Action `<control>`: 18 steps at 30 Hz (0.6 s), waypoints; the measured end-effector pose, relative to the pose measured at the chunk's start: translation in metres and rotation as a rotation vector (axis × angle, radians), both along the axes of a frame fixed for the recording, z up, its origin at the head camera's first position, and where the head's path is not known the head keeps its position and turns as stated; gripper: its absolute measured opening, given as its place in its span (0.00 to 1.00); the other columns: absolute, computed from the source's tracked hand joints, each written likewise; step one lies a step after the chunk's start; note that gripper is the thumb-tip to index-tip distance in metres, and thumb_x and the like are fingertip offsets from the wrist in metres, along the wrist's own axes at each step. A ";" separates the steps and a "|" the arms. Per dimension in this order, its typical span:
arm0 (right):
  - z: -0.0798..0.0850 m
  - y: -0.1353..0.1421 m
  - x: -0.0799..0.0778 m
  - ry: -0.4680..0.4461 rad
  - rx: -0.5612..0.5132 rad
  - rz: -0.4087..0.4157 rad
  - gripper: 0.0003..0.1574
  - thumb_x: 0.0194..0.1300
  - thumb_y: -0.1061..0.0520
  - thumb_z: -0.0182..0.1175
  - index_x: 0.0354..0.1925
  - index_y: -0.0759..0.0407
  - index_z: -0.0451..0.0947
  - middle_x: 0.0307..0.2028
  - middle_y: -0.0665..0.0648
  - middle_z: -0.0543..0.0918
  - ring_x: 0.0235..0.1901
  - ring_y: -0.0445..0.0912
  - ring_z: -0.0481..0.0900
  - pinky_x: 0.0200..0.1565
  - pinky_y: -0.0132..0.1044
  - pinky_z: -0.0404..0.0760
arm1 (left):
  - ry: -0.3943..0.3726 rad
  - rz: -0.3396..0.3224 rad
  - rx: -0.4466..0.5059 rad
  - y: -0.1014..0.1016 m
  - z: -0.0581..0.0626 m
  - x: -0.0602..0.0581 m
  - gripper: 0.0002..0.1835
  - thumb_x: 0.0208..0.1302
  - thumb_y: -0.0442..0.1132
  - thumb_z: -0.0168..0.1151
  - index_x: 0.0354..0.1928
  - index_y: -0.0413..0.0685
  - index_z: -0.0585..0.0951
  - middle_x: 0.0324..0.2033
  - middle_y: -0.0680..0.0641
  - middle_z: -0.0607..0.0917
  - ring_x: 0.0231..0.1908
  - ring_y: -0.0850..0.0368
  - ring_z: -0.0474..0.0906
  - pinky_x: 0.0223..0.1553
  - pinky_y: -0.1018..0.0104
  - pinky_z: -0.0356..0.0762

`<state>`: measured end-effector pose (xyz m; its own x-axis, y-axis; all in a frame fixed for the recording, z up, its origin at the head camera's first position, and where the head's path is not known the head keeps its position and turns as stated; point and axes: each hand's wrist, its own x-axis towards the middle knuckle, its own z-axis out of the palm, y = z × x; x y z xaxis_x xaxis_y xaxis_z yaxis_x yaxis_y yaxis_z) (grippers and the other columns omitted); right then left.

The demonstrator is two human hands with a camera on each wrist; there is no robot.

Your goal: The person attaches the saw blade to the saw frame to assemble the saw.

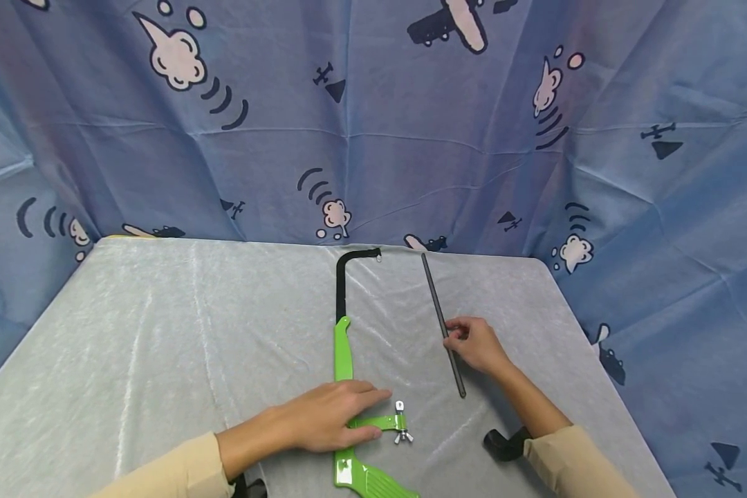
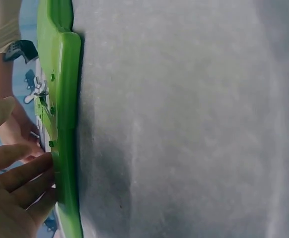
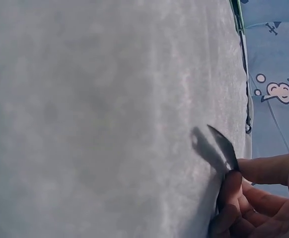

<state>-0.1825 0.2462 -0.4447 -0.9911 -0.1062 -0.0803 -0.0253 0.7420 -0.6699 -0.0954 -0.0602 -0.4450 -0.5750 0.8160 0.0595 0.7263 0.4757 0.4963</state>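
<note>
A: Blue printed curtain (image 1: pixel 274 152) round the back and sides, head view; grey cloth over the bench (image 1: pixel 162 332). Green saw frame (image 1: pixel 344 353) lies near the middle, its black arm (image 1: pixel 341 290) running away from the person. Short green side arm (image 1: pixel 386 422), wing nut (image 1: pixel 402 437) at its end.

B: Hands?

A: Left grip (image 1: pixel 333 415) spread across the frame, thumb and fingers to either side of the side arm. Right grip (image 1: pixel 476 346) pinches a dark strip, a saw blade (image 1: pixel 435 297) by its shape, right of the frame and apart from it.

B: Left wrist view?

A: Fingers fairly straight, tips at the frame's green edge. Steadying it, I'd guess; no clasp seen.

B: Right wrist?

A: Thumb and finger pressed on the blade. Visible end stands off the cloth, shadow beside it; the rest hidden by the hand.

B: Step in hand?

A: My reading: readying the loose blade for the frame, nothing mounted yet. Next move should call for carrying it leftward, lined up between the black arm's bent end and the wing-nut fitting, frame held firm. Tooth direction too small to tell.
</note>
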 end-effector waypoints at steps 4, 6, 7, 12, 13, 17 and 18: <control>0.000 0.001 -0.001 -0.050 -0.065 -0.014 0.19 0.61 0.69 0.62 0.51 0.75 0.78 0.29 0.56 0.82 0.29 0.44 0.78 0.30 0.34 0.75 | -0.014 0.003 0.006 0.001 0.000 0.000 0.29 0.72 0.56 0.54 0.66 0.45 0.74 0.55 0.51 0.81 0.56 0.62 0.76 0.57 0.65 0.74; 0.001 0.001 -0.001 -0.088 -0.114 -0.015 0.19 0.62 0.69 0.61 0.52 0.76 0.76 0.29 0.56 0.82 0.28 0.43 0.78 0.28 0.34 0.74 | -0.035 0.010 0.005 0.002 0.000 0.000 0.30 0.72 0.56 0.55 0.66 0.44 0.74 0.56 0.51 0.81 0.57 0.62 0.76 0.58 0.65 0.73; 0.001 0.002 -0.002 -0.113 -0.142 -0.022 0.20 0.63 0.68 0.61 0.53 0.76 0.76 0.29 0.55 0.82 0.27 0.43 0.78 0.28 0.34 0.74 | -0.045 0.014 0.004 0.002 0.001 -0.001 0.30 0.71 0.56 0.55 0.66 0.44 0.74 0.56 0.51 0.81 0.58 0.61 0.76 0.58 0.65 0.73; 0.004 0.006 -0.003 -0.236 -0.271 -0.057 0.23 0.66 0.65 0.59 0.58 0.74 0.72 0.29 0.51 0.81 0.27 0.42 0.77 0.27 0.35 0.73 | -0.110 0.023 0.021 0.004 0.002 -0.002 0.30 0.70 0.56 0.57 0.65 0.41 0.75 0.56 0.50 0.82 0.58 0.62 0.76 0.59 0.65 0.73; 0.005 0.006 -0.003 -0.258 -0.290 -0.065 0.24 0.67 0.64 0.59 0.59 0.73 0.72 0.30 0.51 0.81 0.28 0.42 0.77 0.27 0.35 0.73 | -0.121 0.023 0.023 0.004 0.003 -0.002 0.30 0.70 0.56 0.57 0.65 0.41 0.75 0.55 0.50 0.82 0.57 0.62 0.76 0.59 0.65 0.73; 0.006 0.009 -0.002 -0.304 -0.350 -0.055 0.26 0.68 0.62 0.58 0.62 0.73 0.69 0.31 0.51 0.80 0.29 0.41 0.77 0.28 0.35 0.75 | -0.144 0.017 0.025 0.005 0.005 -0.004 0.30 0.69 0.55 0.59 0.63 0.40 0.77 0.53 0.50 0.83 0.56 0.63 0.77 0.58 0.66 0.74; 0.006 0.009 -0.002 -0.313 -0.372 -0.054 0.27 0.68 0.63 0.58 0.62 0.73 0.68 0.32 0.51 0.81 0.29 0.41 0.77 0.28 0.34 0.76 | -0.149 0.015 0.024 0.005 0.006 -0.004 0.29 0.69 0.54 0.59 0.63 0.40 0.77 0.53 0.50 0.83 0.56 0.63 0.77 0.57 0.66 0.74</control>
